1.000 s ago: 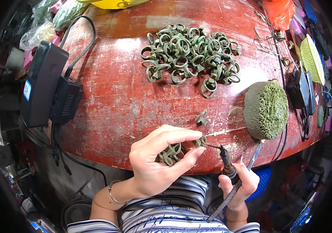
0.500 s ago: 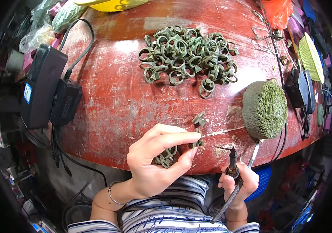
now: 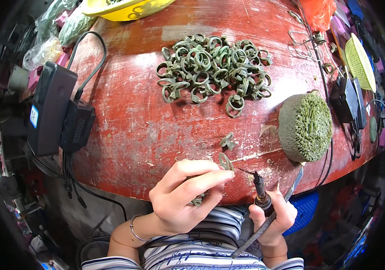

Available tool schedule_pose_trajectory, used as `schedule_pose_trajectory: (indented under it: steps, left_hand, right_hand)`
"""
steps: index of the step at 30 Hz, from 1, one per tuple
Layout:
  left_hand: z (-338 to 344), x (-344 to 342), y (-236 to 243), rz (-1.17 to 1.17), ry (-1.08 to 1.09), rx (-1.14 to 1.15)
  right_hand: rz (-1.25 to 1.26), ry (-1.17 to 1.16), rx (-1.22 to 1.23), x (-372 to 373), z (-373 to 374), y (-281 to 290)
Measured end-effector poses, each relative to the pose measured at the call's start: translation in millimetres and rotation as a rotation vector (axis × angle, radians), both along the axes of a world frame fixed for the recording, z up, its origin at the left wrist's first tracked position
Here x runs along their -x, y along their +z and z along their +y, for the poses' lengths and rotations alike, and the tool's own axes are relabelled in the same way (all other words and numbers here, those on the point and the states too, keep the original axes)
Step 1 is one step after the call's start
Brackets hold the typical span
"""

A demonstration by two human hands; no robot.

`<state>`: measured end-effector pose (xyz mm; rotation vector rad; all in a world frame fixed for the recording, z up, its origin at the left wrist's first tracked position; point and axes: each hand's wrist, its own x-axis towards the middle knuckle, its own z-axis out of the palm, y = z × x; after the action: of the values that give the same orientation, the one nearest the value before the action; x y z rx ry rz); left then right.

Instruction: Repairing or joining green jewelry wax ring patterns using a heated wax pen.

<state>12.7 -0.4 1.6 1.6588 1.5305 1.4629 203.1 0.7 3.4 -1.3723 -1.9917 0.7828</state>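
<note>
My left hand pinches a dull green ring upright between thumb and fingertips. More green rings are tucked in its palm, partly hidden by the fingers. My right hand grips a black pen-like heating tool, whose thin bent wire tip points at the pinched ring, a short gap away. The same hand also holds a slim metal spatula with a grey textured handle. Just beyond the left fingertips lies a small star-like green piece. A heap of green rings sits farther back on the red table.
A round green block with a rough face stands at the right. Black power adapters and cables line the left edge, with another adapter at the right. A yellow basin and an orange bag are at the back.
The ring in my left fingers has turned more upright and stands above the fingertips. My right hand has shifted slightly left, bringing the wire tip closer to it. The whole view has shifted a little.
</note>
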Motion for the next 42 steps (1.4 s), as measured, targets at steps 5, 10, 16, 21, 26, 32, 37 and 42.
schedule_pose_trajectory:
  steps: [5,10,16,21,26,32,37,42]
  left_hand:
    - [0.0,-0.2,-1.5,-0.003,-0.005,0.002]
    - [0.0,-0.2,-0.1,0.000,-0.014,0.001]
    - [0.8,0.5,1.0,0.007,-0.010,0.000]
    - [1.4,2.1,0.0,0.056,-0.036,0.002]
    - [1.2,1.9,1.0,0.034,-0.031,0.013]
    - [4.9,9.2,0.0,-0.417,-0.022,0.154]
    - [17.8,9.7,16.5,-1.320,-0.143,0.267]
    - [24.8,3.1,12.7,-0.098,-0.037,0.210]
  right_hand:
    - [-0.070,0.016,-0.041,1.9,2.2,2.5]
    - [-0.124,0.012,-0.054,1.7,1.7,3.1]
    - [-0.148,0.009,-0.054,0.5,0.8,0.6]
    - [-0.159,0.008,-0.025,4.0,2.5,4.6]
    - [-0.135,0.010,-0.006,4.2,3.5,5.6]
    - [-0.004,-0.014,0.089,-6.7,-1.8,-1.9]
    - [0.129,-0.063,0.215,-7.9,-1.9,-3.9]
    - [0.209,-0.081,0.281,-7.8,-1.2,-2.0]
